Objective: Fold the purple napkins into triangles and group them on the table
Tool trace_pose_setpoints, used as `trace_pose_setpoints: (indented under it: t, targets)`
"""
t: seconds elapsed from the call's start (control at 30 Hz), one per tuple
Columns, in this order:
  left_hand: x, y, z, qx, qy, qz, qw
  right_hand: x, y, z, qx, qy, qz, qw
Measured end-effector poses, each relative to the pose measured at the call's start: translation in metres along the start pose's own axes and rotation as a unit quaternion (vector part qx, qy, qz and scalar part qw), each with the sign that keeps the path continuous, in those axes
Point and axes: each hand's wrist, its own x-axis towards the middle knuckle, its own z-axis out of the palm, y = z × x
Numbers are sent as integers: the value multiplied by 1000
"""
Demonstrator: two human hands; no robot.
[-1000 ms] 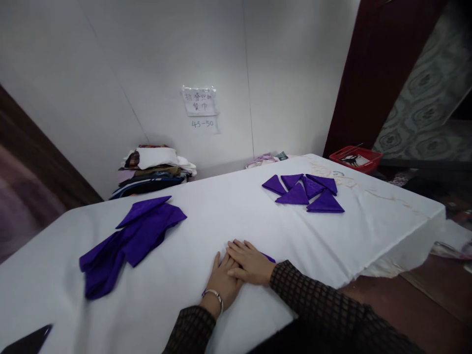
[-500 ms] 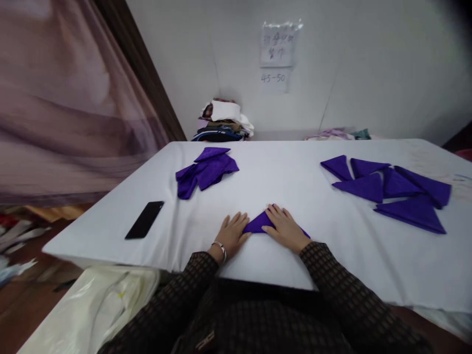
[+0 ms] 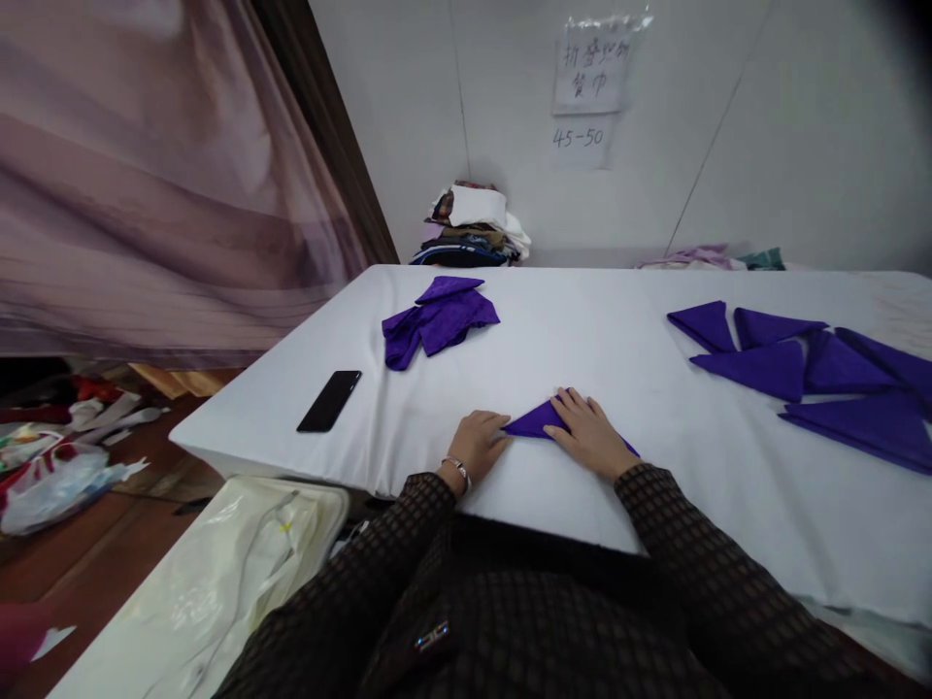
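A purple cloth napkin (image 3: 535,419), folded into a triangle, lies on the white-covered table in front of me. At its left tip is my left hand (image 3: 477,447), with thumb and fingers bent in around the corner. My right hand (image 3: 588,434) rests flat over the napkin's middle and right part, fingers stretched out, hiding much of it. Several folded purple napkins (image 3: 753,369) lie spread out on the right side. Back left, a rumpled heap of purple napkins (image 3: 444,320) has one folded piece (image 3: 448,288) at its far edge.
A black phone (image 3: 330,401) lies on the table's left side. Stacked clothes (image 3: 473,228) stand behind the far edge, below paper signs (image 3: 591,73) on the wall. A curtain (image 3: 160,184) hangs at left. A plastic-covered surface (image 3: 218,563) stands lower left.
My left hand has gone from lying flat to bent fingers at the napkin's left tip. My right hand stays on the napkin. The view has shifted, so the table appears further right.
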Motion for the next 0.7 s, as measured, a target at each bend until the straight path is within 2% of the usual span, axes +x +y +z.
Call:
trace_pose_setpoints:
  t: [0.13, 0.33, 0.57, 0.7]
  targets:
    - [19, 3, 1, 8, -23, 4, 1000, 7, 18, -2, -21, 5, 24, 999]
    - [61, 0, 10, 6, -27, 14, 1000, 22, 45, -6, -29, 8, 58, 998]
    - [101, 2, 29, -15, -28, 24, 999, 38, 57, -9, -31, 19, 80, 996]
    - [116, 0, 34, -46, -26, 5, 999, 41, 61, -9, -30, 35, 76, 996]
